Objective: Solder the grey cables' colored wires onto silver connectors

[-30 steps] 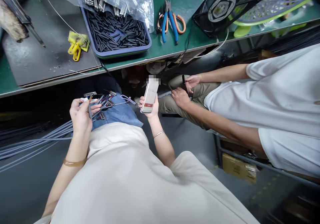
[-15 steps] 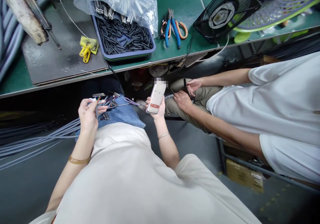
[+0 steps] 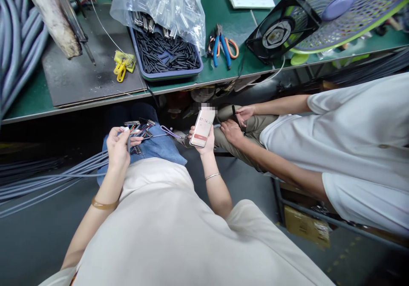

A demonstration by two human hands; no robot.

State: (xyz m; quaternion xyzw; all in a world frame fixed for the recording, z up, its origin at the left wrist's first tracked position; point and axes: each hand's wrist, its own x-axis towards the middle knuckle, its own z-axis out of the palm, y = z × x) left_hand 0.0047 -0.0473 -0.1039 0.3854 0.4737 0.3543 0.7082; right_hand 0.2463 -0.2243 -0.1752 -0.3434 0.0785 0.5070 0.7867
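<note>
My left hand (image 3: 118, 145) pinches a grey cable whose coloured wires and metal connector (image 3: 131, 123) stick out past the fingertips. Several more connectors (image 3: 148, 133) on grey cables rest on my jeans (image 3: 159, 150), just right of that hand. The cable bundle (image 3: 76, 167) runs off to the left. In my right hand (image 3: 208, 144) lies a phone (image 3: 202, 128) with its lit screen up, showing a running time and a red button. A purple strap (image 3: 169, 130) hangs from the phone towards my lap.
On the green bench (image 3: 220, 75) are a blue tray (image 3: 172, 74) of black tubes, a bag of connectors (image 3: 166, 5), pliers (image 3: 221, 47), a soldering iron (image 3: 89, 54) and fans (image 3: 277, 30). At the right sits a person (image 3: 345, 128), hands on the knees.
The view has shifted, so the bench items at left and my hands appear a little further right. Both hands keep hold of the same things.
</note>
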